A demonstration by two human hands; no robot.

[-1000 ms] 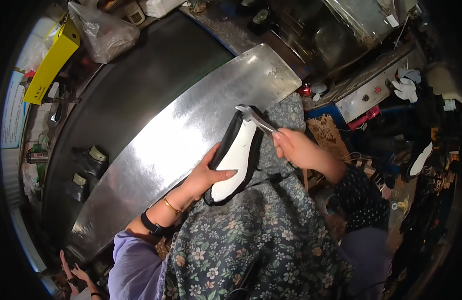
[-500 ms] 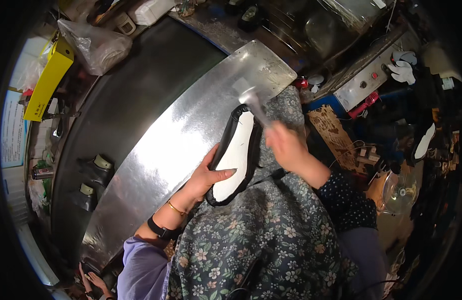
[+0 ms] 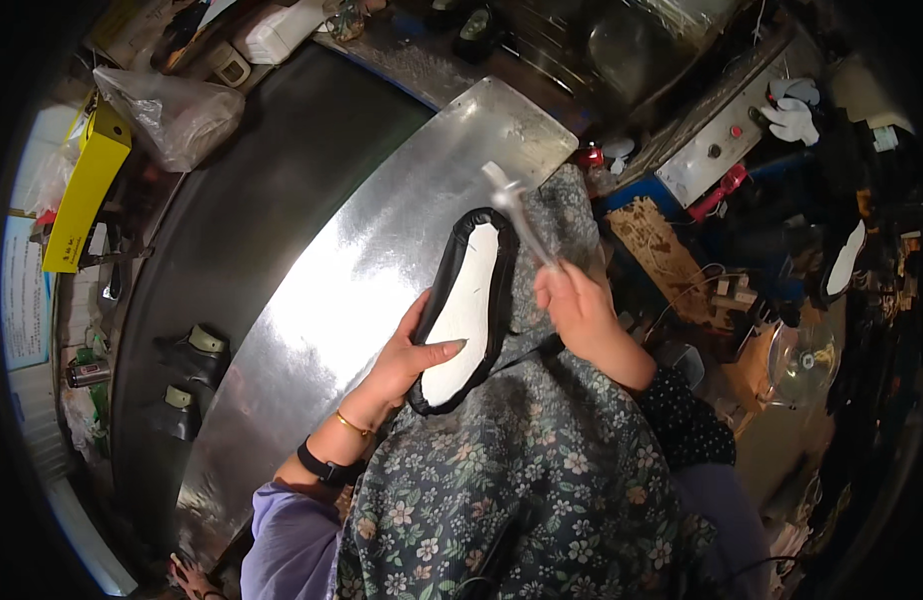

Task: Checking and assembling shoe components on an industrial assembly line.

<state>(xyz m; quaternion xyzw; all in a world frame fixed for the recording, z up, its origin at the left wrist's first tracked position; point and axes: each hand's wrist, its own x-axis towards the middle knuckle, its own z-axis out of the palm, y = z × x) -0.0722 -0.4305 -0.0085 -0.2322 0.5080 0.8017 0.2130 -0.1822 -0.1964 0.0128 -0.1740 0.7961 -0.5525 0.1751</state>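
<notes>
A black shoe upper on its last [image 3: 472, 295] lies sole up over my lap, its white insole showing inside a rim of gathered black material. My left hand [image 3: 414, 350] grips it near the lower end, thumb across the white insole and fingers round the black side. In my right hand [image 3: 582, 312] is a hammer [image 3: 522, 218], held by its handle, the metal head raised just off the shoe's upper end. The hammer is slightly blurred. A floral apron [image 3: 532, 470] covers my lap under the shoe.
A shiny metal plate [image 3: 312, 290] runs along the left, beside a dark belt [image 3: 272, 150]. Two black shoes on lasts [image 3: 194, 355] stand on the belt. A control panel [image 3: 717, 150] and a fan [image 3: 804, 362] are at the right. Another person's hand [image 3: 189, 578] shows at lower left.
The hammer head has shifted slightly and my right hand has moved a little right and down. My left hand keeps its hold on the shoe. The whole view has turned slightly.
</notes>
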